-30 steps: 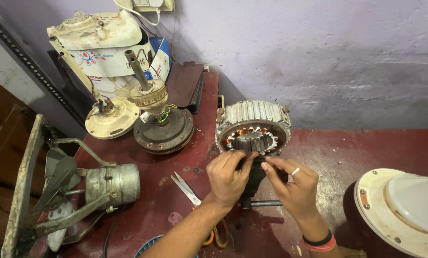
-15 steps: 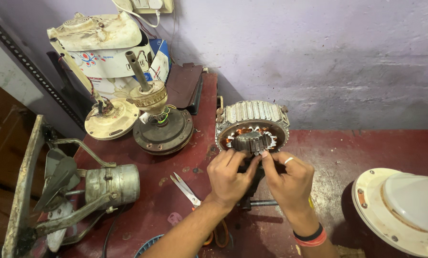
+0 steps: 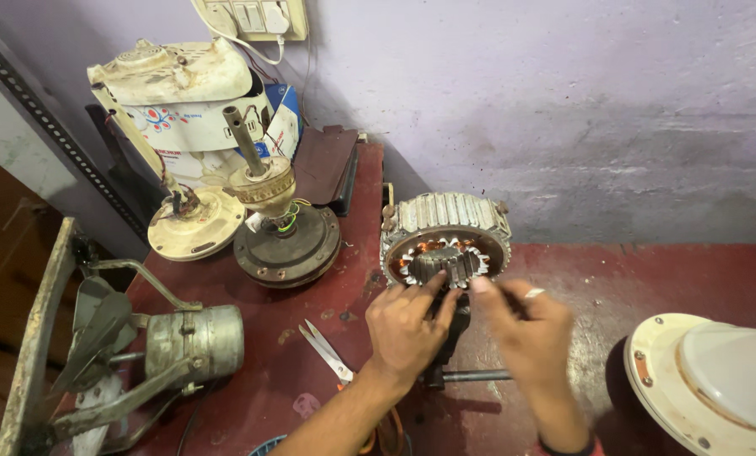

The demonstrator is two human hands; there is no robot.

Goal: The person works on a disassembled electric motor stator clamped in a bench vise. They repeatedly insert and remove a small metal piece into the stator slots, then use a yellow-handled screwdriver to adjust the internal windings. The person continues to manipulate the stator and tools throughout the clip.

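Observation:
A round motor stator (image 3: 445, 226) with ribbed metal casing and copper windings stands tilted on a dark stand (image 3: 454, 338) on the red bench. My left hand (image 3: 405, 325) reaches up to its toothed inner core, thumb and fingertips touching the lower teeth. My right hand (image 3: 525, 325), blurred and wearing a ring, pinches at the same spot from the right. Whether either hand holds a wire or small part is too blurred to tell.
Scissors (image 3: 327, 353) lie left of my left arm. A dark fan motor with an upright shaft (image 3: 285, 241) and a cream motor cover (image 3: 194, 226) sit at the back left. A grey exhaust fan (image 3: 167, 346) lies left, a white fan housing (image 3: 715, 380) right. Wall behind.
My right hand has moved left and up, closer to the stator's core beside my left hand. The view has shifted slightly; the stator stays in place.

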